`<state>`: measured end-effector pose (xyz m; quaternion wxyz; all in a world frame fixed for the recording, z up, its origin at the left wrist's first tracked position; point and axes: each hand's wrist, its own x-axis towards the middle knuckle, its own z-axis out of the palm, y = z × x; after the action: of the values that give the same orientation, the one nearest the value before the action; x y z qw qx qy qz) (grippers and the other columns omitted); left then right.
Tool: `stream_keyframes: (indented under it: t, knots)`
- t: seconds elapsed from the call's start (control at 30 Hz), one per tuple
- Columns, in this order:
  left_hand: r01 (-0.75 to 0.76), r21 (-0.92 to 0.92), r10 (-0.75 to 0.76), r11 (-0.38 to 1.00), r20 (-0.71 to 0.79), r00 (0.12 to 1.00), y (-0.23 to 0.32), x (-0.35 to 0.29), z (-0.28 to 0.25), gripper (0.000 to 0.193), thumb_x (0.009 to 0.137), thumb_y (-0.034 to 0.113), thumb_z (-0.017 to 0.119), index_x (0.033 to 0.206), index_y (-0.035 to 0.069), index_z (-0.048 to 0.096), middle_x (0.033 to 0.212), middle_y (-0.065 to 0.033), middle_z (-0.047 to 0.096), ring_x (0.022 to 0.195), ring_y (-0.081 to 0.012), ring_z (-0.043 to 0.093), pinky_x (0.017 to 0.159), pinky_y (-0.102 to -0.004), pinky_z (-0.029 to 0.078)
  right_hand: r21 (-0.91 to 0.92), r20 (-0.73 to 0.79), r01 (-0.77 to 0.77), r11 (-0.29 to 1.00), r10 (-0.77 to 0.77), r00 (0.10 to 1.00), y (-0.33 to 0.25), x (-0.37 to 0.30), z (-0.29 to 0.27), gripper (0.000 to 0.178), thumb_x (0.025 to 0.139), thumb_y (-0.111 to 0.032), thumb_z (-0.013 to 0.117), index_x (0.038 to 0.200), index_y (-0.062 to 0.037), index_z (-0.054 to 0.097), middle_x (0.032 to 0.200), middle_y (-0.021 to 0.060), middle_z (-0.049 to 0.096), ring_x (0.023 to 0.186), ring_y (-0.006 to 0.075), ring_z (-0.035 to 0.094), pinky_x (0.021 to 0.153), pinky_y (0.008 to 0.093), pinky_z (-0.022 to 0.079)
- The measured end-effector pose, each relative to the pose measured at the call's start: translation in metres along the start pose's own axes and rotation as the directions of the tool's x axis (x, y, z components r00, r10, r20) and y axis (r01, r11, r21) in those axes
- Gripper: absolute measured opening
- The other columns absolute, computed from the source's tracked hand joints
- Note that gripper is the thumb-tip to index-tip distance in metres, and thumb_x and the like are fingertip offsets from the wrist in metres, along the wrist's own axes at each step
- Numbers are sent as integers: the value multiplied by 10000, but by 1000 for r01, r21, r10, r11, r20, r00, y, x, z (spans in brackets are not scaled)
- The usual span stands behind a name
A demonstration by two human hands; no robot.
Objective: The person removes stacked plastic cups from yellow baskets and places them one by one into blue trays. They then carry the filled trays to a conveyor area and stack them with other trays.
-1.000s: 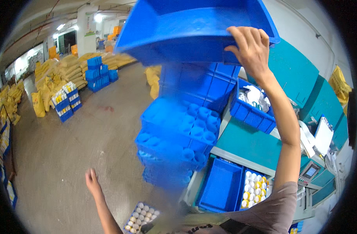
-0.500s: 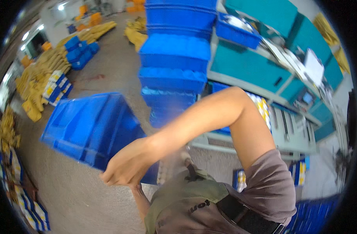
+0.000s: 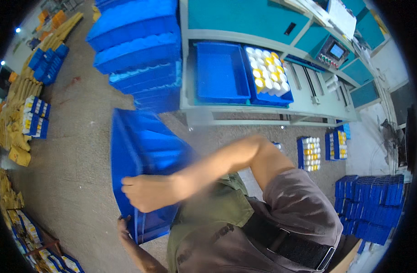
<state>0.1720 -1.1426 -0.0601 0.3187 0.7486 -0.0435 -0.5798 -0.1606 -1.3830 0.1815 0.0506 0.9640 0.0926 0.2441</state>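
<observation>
A blue plastic crate [image 3: 149,132] is held tilted on edge in front of my body, at the left. My right arm reaches across my chest, and my right hand [image 3: 149,193] has its fingers curled on the crate's rim. Low at the crate's near corner, my left hand [image 3: 123,227] grips the edge, its fingers partly hidden behind the plastic. Motion blurs the crate a little, and I cannot make out anything inside it.
Stacked blue crates [image 3: 135,45] stand ahead on the left. On the machine bench sit a blue bin [image 3: 222,73] and a crate of white and yellow bottles [image 3: 270,73]. More bottle crates [image 3: 311,152] and stacked blue crates [image 3: 368,207] are at right; yellow sacks [image 3: 19,123] at far left.
My view has swung right, bringing the bench and its bottles into sight. The crate has turned in my hands and come nearer my body. Both hands still grip it.
</observation>
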Motion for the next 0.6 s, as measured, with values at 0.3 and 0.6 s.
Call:
stream_keyframes:
  t: [0.3,0.6]
  knots:
    - [-136,706,-60,695,245,968,56,98,153,640,688,3,662,1309,-48,518,1134,-192,664,971,-301,659,844,-387,537,2,452,-942,336,840,300,-75,-261,22,369,694,-307,780,978,-99,669,919,30,616,938,197,531,828,386,343]
    - [-431,893,178,126,408,896,-38,350,380,312,777,142,641,995,-79,612,966,-317,651,945,-461,630,807,-478,503,-63,128,-992,-113,985,-120,-153,-507,215,356,557,-156,851,872,-124,689,888,43,606,904,255,545,805,411,369]
